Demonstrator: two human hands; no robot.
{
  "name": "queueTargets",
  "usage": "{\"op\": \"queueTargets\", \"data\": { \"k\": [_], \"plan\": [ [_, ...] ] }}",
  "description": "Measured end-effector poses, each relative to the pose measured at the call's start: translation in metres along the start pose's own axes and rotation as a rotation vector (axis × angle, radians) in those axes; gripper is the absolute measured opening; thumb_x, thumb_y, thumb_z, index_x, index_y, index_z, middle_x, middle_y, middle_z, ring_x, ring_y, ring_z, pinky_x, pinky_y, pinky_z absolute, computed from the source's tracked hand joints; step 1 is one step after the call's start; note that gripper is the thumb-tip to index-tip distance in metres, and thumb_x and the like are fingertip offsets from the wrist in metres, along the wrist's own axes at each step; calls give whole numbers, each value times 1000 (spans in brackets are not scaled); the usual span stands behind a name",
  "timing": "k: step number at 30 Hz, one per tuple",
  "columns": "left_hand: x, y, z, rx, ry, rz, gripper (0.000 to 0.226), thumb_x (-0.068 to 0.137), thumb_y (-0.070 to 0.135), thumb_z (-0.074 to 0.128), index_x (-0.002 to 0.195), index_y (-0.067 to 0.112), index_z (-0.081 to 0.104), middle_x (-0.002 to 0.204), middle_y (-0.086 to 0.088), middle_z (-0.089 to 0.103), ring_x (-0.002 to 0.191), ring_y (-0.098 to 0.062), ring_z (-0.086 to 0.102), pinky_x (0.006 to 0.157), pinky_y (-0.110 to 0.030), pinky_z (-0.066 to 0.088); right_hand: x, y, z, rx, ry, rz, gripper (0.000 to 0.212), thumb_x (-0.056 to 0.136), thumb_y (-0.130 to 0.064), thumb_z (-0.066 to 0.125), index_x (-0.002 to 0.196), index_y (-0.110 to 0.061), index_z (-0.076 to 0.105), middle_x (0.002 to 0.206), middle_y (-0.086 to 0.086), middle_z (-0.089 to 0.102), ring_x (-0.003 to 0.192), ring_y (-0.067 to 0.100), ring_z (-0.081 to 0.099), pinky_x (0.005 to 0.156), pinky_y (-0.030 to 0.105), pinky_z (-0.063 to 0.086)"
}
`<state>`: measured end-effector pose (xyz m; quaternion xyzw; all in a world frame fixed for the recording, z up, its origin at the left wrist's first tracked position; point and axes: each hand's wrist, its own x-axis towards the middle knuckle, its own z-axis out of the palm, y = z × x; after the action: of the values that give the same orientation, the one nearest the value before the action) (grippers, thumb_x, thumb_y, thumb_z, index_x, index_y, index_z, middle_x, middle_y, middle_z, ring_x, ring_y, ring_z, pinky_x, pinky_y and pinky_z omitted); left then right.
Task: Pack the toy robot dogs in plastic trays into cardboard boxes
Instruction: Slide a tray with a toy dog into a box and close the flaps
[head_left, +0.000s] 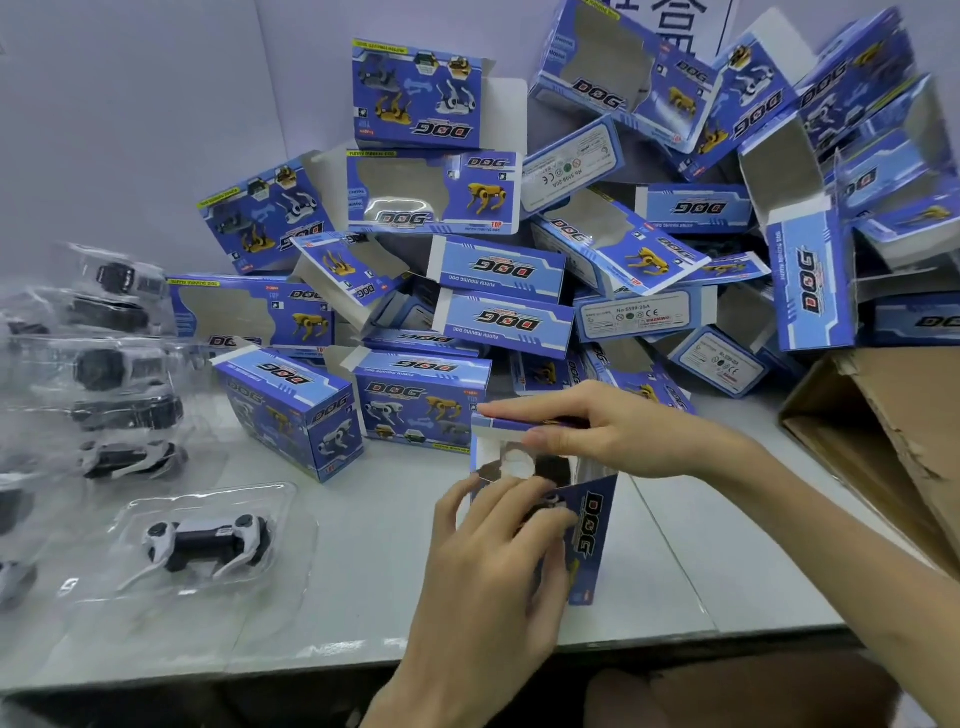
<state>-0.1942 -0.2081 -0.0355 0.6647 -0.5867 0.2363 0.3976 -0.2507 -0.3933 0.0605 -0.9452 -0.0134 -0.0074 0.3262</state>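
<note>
Both hands work on one blue "DOG" cardboard box (589, 525) standing on end near the table's front edge. A toy robot dog in its clear tray (524, 465) shows through the box's open side. My right hand (613, 431) pinches the box's top flap between thumb and fingers. My left hand (493, 561) holds the box's lower part, fingers curled against the tray's edge. Another white and black robot dog in a plastic tray (205, 540) lies flat on the table to the left.
A tall heap of empty blue boxes (493, 270) fills the back of the grey table (363, 571). Several more trayed dogs (122, 410) are stacked at the left edge. An open brown carton (883, 441) lies at the right.
</note>
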Motion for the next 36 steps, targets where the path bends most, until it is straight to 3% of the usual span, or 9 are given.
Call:
{"op": "queueTargets", "data": {
  "k": [4, 10, 16, 22, 26, 28, 30, 32, 36],
  "plan": [
    [-3, -2, -2, -45, 4, 13, 14, 86, 20, 58, 94, 22, 69, 122, 9, 64, 122, -10, 55, 96, -30, 41, -5, 0, 4, -60, -107, 47, 41, 103, -25, 53, 142, -38, 52, 158, -21, 31, 142, -15, 22, 118, 18, 21],
    [-10, -6, -4, -183, 30, 34, 13, 86, 11, 61, 93, 12, 72, 125, 2, 66, 130, -13, 52, 100, -27, 46, -9, -3, 20, -183, -6, 86, 41, 107, -26, 39, 146, -40, 45, 162, -21, 21, 147, -10, 12, 123, 27, 11],
    [-3, -25, -11, -125, 110, -151, 30, 86, 5, 65, 114, 15, 67, 141, 3, 54, 131, -16, 51, 104, -28, 44, -13, -11, 29, -507, -79, 117, 59, 97, -40, 14, 155, -47, 10, 164, -24, -2, 148, -9, -6, 123, 31, -6],
    [-10, -24, -1, -245, 41, -191, 42, 85, 2, 70, 120, 23, 64, 151, 4, 46, 143, -18, 40, 108, -28, 42, -6, -23, 28, -394, -113, 185, 56, 107, -20, 27, 158, -35, 11, 166, -15, -3, 151, 0, -4, 124, 43, 1],
    [-1, -22, -1, -119, 87, -187, 30, 83, 15, 69, 111, 24, 70, 145, 3, 53, 135, -18, 50, 102, -33, 45, -3, -23, 38, -379, -30, 193, 61, 100, -28, 29, 159, -30, 13, 167, -13, 6, 151, 2, 3, 123, 43, 5],
    [5, -22, 0, -39, 103, -153, 22, 82, 19, 70, 104, 23, 73, 140, 3, 58, 133, -18, 50, 102, -34, 37, -5, -23, 42, -215, 104, 122, 68, 85, -29, 35, 152, -27, 32, 160, -7, 31, 147, 6, 24, 119, 38, 22],
    [12, -25, -1, -30, 94, -136, 17, 82, 20, 70, 98, 24, 74, 132, 8, 63, 128, -16, 53, 100, -32, 33, -13, -16, 43, 42, 329, 37, 53, 77, -18, 46, 129, -20, 52, 134, -3, 54, 127, 9, 48, 104, 32, 41],
    [17, -30, -1, -56, 68, -141, 16, 81, 20, 71, 96, 24, 74, 121, 14, 67, 117, -13, 60, 97, -29, 34, -27, -2, 44, 77, 505, -7, 29, 82, -11, 54, 109, -16, 62, 116, -3, 59, 115, 11, 55, 100, 32, 43],
    [20, -33, 0, -75, 61, -117, 15, 81, 21, 72, 95, 25, 74, 115, 19, 67, 108, -11, 61, 92, -30, 37, -46, 18, 60, 82, 685, -46, 13, 91, -11, 71, 101, -16, 77, 111, -8, 71, 113, 8, 64, 99, 22, 46]
  ]
}}
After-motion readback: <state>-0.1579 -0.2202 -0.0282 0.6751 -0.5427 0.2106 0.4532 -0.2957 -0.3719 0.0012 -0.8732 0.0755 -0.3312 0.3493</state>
